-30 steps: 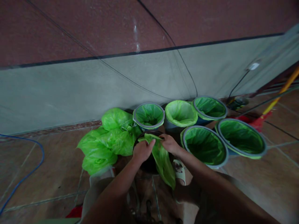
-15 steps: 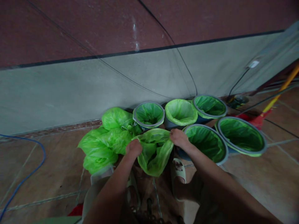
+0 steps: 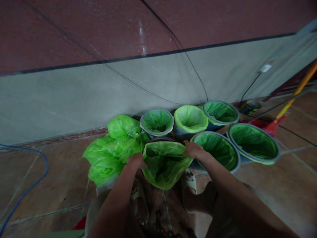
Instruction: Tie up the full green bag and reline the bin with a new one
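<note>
A thin green garbage bag (image 3: 164, 180) hangs with its mouth spread wide between my hands, just in front of my feet. My left hand (image 3: 136, 161) is closed on the left side of the bag's rim. On the opposite side, my right hand (image 3: 194, 150) grips the rim, close to a lined bin (image 3: 239, 162). Behind the bag's far edge shows the dark rim of another bin (image 3: 162, 139), mostly hidden by the bag. The fingertips of both hands are partly covered by the plastic.
Several bins with green liners, among them a grey-rimmed bin (image 3: 157, 110) and a bin with its liner folded over (image 3: 191, 129), stand along the wall (image 3: 74, 99). Filled green bags (image 3: 106, 158) lie left. A blue hose (image 3: 46, 162) and a yellow-handled broom (image 3: 300, 89) flank them.
The bag's mouth has opened wider. My left hand has moved slightly left and down, my right hand slightly right. The dark bin rim behind the bag now shows.
</note>
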`<state>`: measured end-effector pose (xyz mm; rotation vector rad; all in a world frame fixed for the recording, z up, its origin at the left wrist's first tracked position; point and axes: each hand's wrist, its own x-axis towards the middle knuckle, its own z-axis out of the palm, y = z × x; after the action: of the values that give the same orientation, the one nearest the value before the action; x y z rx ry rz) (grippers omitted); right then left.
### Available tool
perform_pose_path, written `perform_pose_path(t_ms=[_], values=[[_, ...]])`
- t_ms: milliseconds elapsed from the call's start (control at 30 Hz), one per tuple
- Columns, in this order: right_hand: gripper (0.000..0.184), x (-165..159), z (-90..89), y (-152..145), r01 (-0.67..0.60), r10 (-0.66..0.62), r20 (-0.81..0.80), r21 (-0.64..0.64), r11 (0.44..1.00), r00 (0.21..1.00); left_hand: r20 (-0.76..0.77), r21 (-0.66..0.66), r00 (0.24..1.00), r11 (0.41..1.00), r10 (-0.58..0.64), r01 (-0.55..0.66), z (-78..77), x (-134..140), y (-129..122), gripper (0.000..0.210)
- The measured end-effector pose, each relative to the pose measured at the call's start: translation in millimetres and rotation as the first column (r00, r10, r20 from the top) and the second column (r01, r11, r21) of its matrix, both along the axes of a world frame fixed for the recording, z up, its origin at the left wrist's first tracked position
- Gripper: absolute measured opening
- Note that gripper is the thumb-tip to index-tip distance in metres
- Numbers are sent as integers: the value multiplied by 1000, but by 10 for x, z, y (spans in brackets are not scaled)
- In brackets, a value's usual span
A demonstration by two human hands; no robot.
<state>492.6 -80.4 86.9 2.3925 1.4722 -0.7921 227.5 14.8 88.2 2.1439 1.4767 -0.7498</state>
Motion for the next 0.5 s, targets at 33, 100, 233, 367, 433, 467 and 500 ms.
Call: perform_pose_path(t_ms=[33,100,233,367,433,467,500], values=[[54,-31,-10,23,15,-15,-1,35,999,1000,0,20,1000,1000,14,-14,11,7,7,43],[52,-84,-40,65,45,-46,4,90,995,999,41,69,997,996,58,-60,19,29,24,53],[36,-147,-110,107,57,-59,16,83,995,998,147,178,984,976,99,-124,-45,123,33,54],[29,-152,-126,123,33,-37,42,94,995,998,165,255,985,964,39,-81,-165,229,30,39],[28,-143,-116,132,-3,-2,33,151,989,999,148,265,988,960,50,-88,-217,249,39,34],[29,-139,-108,136,-19,14,25,194,981,1000,139,263,988,960,61,-96,-237,249,43,33],[29,-134,-100,140,-28,25,15,244,969,1000,134,255,988,961,70,-102,-253,242,46,33]])
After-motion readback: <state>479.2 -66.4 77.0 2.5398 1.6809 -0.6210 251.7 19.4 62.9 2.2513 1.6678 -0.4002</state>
